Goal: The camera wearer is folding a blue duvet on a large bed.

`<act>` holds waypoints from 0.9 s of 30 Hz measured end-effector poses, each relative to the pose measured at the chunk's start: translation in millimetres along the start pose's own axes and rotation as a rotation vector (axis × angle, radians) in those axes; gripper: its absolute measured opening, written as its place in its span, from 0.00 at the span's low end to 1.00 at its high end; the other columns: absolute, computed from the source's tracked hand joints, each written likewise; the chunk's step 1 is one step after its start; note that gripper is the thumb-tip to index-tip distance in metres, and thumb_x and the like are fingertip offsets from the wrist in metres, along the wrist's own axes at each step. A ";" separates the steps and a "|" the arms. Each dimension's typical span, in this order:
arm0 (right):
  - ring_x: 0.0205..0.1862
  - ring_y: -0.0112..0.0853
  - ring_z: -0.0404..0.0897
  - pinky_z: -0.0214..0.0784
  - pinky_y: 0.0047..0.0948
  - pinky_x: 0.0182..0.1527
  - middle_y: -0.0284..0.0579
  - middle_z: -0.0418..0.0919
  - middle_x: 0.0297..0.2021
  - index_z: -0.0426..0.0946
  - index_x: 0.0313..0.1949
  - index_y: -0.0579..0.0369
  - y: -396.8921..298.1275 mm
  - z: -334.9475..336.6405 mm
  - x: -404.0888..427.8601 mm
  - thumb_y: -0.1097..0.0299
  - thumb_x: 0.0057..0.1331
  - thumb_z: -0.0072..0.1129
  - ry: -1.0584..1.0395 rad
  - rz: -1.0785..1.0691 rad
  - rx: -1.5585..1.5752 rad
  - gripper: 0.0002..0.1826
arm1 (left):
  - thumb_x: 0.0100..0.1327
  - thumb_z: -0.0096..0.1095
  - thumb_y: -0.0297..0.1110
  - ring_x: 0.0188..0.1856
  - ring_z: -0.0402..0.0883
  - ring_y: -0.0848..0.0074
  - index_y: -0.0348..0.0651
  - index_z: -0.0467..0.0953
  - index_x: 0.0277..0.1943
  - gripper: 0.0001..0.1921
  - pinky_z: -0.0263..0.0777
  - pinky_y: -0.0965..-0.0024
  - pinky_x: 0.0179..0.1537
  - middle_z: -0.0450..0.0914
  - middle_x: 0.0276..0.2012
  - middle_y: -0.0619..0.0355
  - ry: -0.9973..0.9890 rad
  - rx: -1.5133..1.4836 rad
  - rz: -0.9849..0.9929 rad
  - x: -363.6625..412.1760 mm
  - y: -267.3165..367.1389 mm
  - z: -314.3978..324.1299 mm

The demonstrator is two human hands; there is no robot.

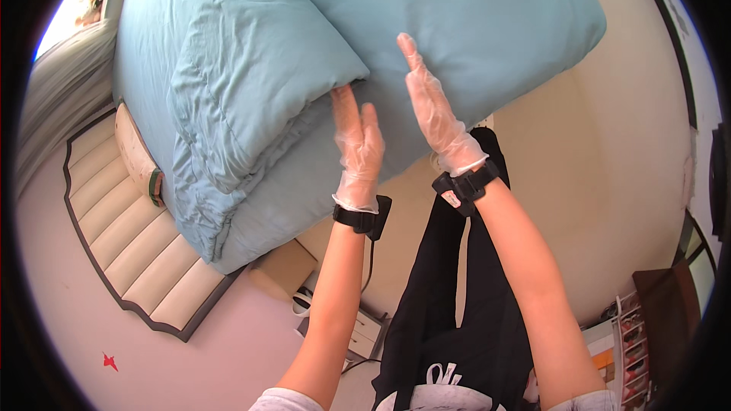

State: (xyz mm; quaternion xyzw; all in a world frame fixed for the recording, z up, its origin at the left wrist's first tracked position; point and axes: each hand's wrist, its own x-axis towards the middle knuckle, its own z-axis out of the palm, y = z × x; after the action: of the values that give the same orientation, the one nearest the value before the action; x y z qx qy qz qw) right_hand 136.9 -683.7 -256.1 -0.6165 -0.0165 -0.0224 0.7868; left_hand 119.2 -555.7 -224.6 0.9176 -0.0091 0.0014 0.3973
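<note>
A light-blue quilt, folded and wrinkled on its left part, lies on a bed covered with a matching blue sheet. My left hand, in a clear plastic glove, is at the quilt's folded corner. Its fingertips meet the lower edge there, and whether they reach under it is hard to tell. To the right, my right hand, gloved the same way, is held edge-on with straight fingers over the sheet near the bed's side. Nothing is in its grasp. Both wrists wear black strapped devices.
A cream padded headboard with a dark border stands at the left, a pillow beside it. Grey curtains hang by the window. A small drawer cabinet is below my left forearm; a rack stands lower right.
</note>
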 end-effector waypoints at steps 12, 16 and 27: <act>0.45 0.44 0.72 0.65 0.36 0.47 0.53 0.69 0.50 0.60 0.56 0.54 -1.7 4.3 -16.8 0.68 0.61 0.44 0.121 -0.084 -0.488 0.22 | 0.58 0.45 0.19 0.58 0.64 0.59 0.32 0.65 0.52 0.18 0.52 0.61 0.60 0.68 0.52 0.47 0.204 0.370 0.226 -41.7 -2.9 -92.5; 0.41 0.45 0.73 0.67 0.38 0.43 0.50 0.68 0.50 0.64 0.52 0.55 -16.8 43.2 -39.4 0.72 0.58 0.45 -0.102 -0.053 -0.800 0.20 | 0.57 0.46 0.20 0.54 0.66 0.56 0.32 0.64 0.53 0.18 0.57 0.60 0.56 0.68 0.51 0.44 0.444 0.488 0.284 -14.4 0.2 -123.9; 0.37 0.46 0.74 0.68 0.42 0.37 0.48 0.60 0.56 0.59 0.52 0.55 -17.7 77.4 6.5 0.70 0.57 0.40 -0.252 0.328 -0.862 0.21 | 0.64 0.43 0.38 0.66 0.44 0.54 0.37 0.47 0.64 0.29 0.37 0.55 0.63 0.48 0.64 0.44 0.209 0.396 0.162 57.6 -7.8 -95.6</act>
State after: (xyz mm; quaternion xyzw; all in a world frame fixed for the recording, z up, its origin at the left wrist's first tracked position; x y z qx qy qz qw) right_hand 142.5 -612.8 -220.1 -0.8790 -0.0036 0.1724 0.4445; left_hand 177.4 -481.5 -164.3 0.9688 -0.0413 0.1301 0.2070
